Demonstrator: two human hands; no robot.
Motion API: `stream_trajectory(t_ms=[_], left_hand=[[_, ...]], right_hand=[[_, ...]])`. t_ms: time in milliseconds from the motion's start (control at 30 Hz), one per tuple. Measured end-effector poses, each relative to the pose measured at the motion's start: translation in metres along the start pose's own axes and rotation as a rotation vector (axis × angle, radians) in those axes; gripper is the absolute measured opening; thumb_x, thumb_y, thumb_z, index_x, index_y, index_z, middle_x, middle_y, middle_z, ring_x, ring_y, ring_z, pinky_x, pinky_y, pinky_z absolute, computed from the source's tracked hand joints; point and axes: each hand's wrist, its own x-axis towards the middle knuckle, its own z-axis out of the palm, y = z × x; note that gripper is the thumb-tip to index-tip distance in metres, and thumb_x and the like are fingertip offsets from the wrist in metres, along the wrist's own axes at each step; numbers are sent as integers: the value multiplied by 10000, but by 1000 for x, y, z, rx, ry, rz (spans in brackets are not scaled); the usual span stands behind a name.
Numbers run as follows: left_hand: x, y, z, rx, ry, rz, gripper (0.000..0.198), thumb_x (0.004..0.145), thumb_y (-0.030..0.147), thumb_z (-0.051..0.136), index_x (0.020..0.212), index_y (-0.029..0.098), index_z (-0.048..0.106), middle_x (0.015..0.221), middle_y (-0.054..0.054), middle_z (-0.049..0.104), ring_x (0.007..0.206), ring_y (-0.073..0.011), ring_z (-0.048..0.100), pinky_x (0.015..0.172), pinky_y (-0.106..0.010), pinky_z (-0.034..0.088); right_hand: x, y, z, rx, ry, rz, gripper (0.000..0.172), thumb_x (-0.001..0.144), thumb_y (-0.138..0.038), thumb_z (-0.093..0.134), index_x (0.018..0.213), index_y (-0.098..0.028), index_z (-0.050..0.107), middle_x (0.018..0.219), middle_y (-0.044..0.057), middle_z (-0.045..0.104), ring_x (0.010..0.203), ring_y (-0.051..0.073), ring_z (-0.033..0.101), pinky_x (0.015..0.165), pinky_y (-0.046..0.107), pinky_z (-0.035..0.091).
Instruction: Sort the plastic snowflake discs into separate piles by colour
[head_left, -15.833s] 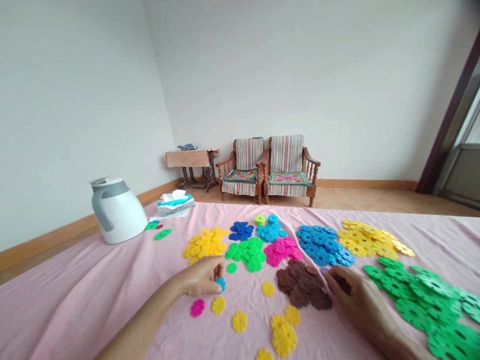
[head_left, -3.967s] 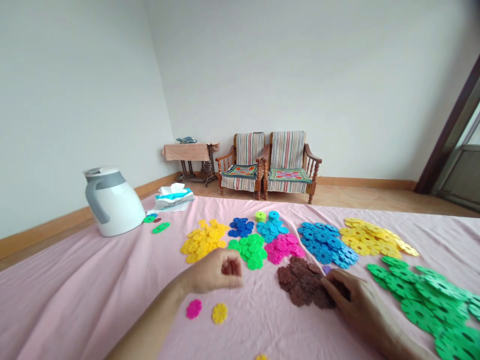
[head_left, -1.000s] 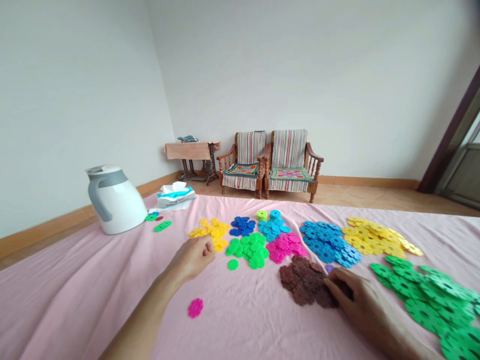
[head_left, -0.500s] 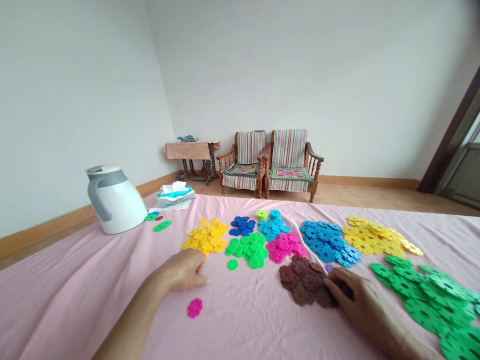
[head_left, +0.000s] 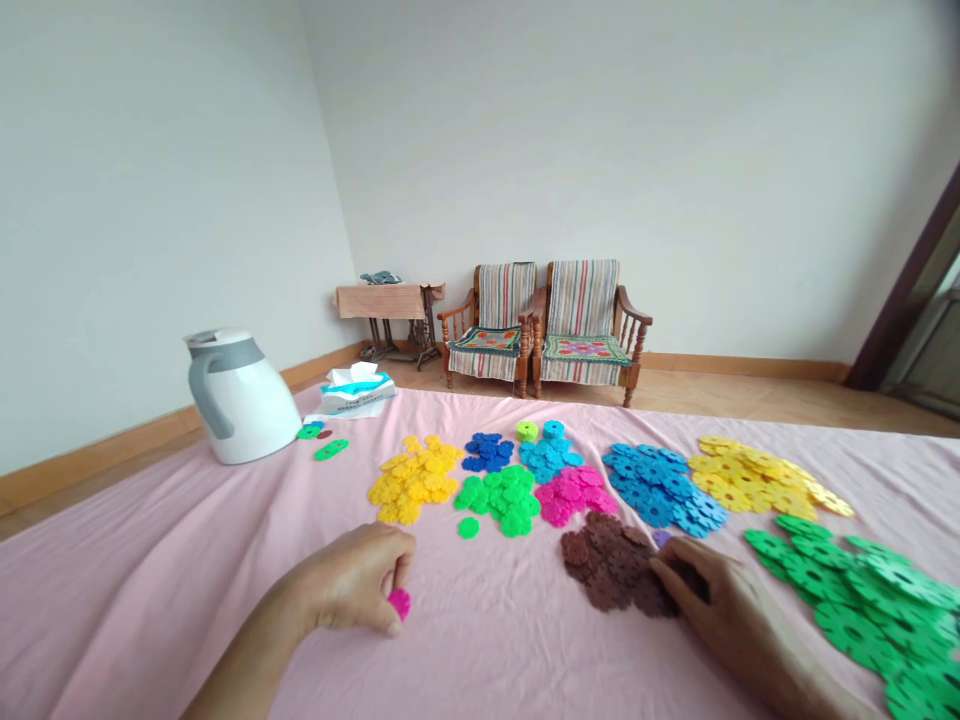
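My left hand (head_left: 360, 580) pinches a single pink disc (head_left: 400, 603) at the near left of the pink cloth, with thumb and finger at its edge. My right hand (head_left: 709, 590) rests with closed fingers at the right edge of the brown disc pile (head_left: 615, 562); what lies between its fingertips is hidden. A purple disc (head_left: 661, 538) peeks out just beyond it. Ahead lie piles of yellow discs (head_left: 416, 480), light green discs (head_left: 502, 498), pink discs (head_left: 574, 494) and blue discs (head_left: 656, 485). Large green discs (head_left: 862, 590) spread to the right.
A white and grey jug (head_left: 247, 405) stands at the left, near a tissue box (head_left: 356, 390). Smaller dark blue (head_left: 487, 452) and light blue piles (head_left: 550, 457) lie farther back, with large yellow discs (head_left: 757, 472) at the right. Two wooden chairs (head_left: 585, 320) stand beyond the cloth.
My left hand has come down from beside the yellow pile toward me and taken hold of the lone pink disc. My right hand has stayed at the brown pile.
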Motion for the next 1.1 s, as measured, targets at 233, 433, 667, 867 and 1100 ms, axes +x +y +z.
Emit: stream_trajectory(t_ms=[233,433,667,867,1100], left_hand=[[-2,3,-3,-13,-12,107,171,533,147,584,632,179,449,681,51,514,631,-114,453,512,-193,303],[23,26,0,-515,-69,160,124,680,232,551,746,177,461,590,62,483,493,-94,522,456,-196,405],[97,87,18,-666,96,214,112,680,173,609,735,139,517,550,37,538,457,-108,571,421,-191,438],[124,112,20,-666,425,121,133,785,120,509,913,142,534,803,-31,613,515,-82,584,486,-190,434],[77,97,39,-285,562,211,227,612,-16,366,575,177,479,613,16,571,664,-132,559,639,-229,383]], right_hand=[[0,2,1,1,24,-7,278,899,-388,394,709,-243,534,699,9,635,638,177,575,611,294,422],[2,5,5,49,60,-33,279,877,-417,421,690,-248,539,693,16,657,632,182,584,593,284,428],[1,5,7,30,44,-39,271,892,-379,400,691,-248,527,689,1,647,624,169,589,580,269,421],[0,-2,2,6,79,-52,244,893,-329,400,689,-244,504,684,-8,632,624,161,587,581,262,411],[0,-11,0,36,102,-40,211,888,-267,416,707,-232,519,717,1,633,663,157,588,607,255,411]])
